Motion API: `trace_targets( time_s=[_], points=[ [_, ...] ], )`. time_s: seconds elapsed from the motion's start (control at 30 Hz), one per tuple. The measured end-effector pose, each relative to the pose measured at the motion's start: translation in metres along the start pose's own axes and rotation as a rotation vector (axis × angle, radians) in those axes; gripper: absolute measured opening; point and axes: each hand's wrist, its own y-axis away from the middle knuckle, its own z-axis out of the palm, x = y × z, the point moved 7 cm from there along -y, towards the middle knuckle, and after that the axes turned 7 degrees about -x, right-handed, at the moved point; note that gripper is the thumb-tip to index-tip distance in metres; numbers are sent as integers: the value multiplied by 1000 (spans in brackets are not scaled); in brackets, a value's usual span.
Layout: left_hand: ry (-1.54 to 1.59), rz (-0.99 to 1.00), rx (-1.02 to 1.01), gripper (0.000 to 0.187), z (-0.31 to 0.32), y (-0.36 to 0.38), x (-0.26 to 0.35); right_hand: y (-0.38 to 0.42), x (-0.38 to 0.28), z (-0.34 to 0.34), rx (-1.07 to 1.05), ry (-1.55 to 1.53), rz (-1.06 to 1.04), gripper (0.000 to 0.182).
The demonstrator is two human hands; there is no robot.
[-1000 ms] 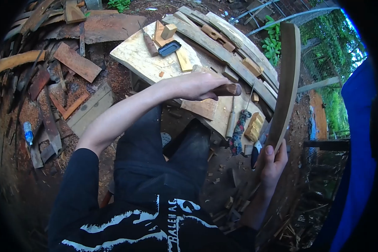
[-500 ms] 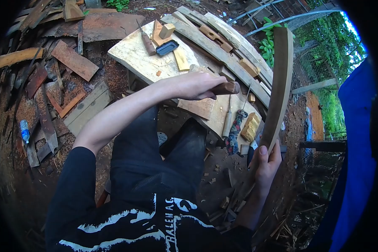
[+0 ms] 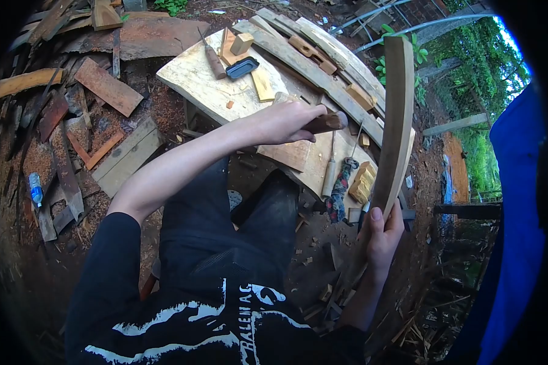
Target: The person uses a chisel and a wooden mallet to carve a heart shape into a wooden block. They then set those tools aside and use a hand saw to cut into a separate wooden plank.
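My left hand (image 3: 289, 123) is closed around a brown wooden piece (image 3: 327, 123) whose blunt end sticks out to the right; the rest of it is hidden by the fingers. My right hand (image 3: 383, 234) grips a long wooden plank (image 3: 397, 115) near its lower part, with the thumb on the face toward me. The plank stands steeply up, overlapping the right end of the wooden work surface (image 3: 192, 79) in this view. Below my left hand lie a chisel-like tool with a pale handle (image 3: 329, 177), a patterned cloth (image 3: 337, 201) and a rough wood block (image 3: 362, 182).
Farther back on the work surface are a dark-handled pointed tool (image 3: 215, 62), a black tray (image 3: 242, 68), a small wood block (image 3: 242, 44) and a wooden hand plane (image 3: 312, 55). Scrap boards (image 3: 109, 87) and a water bottle (image 3: 36, 190) lie on the left-hand ground. Blue fabric (image 3: 517, 182) hangs right.
The plank has shifted slightly left along with my right hand. The brown wooden piece in my left hand has tilted up a little.
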Motion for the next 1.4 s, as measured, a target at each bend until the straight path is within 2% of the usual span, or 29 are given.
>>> trace_targets(
  time_s=[0.07,0.3,0.37,0.67,0.73,1.1,1.2,1.27,1.33,1.4],
  points=[
    [6,-25,-15,55,1,0,0,-2,3,-1,-10,104,-128,49],
    [0,-23,37,52,1,-2,0,-1,2,0,-13,101,-134,53],
    [7,-14,40,51,2,-2,1,0,-4,2,4,43,-33,45],
    [14,15,66,53,1,-1,1,0,-4,2,24,19,-8,45],
    [3,-38,34,53,0,0,1,0,-4,2,21,21,-6,45],
    [4,-59,86,51,-2,3,-1,-2,-6,1,9,14,-27,40],
    [5,-72,74,51,-2,3,-4,-4,-1,-1,-5,-50,41,37],
    [6,-83,58,52,-1,3,-5,-7,-9,4,-97,108,25,33],
    [-5,-42,106,53,-2,3,-4,-9,-22,12,-187,331,112,30],
    [-5,-49,93,53,0,2,-3,-10,-22,8,-187,367,104,32]
  ],
)
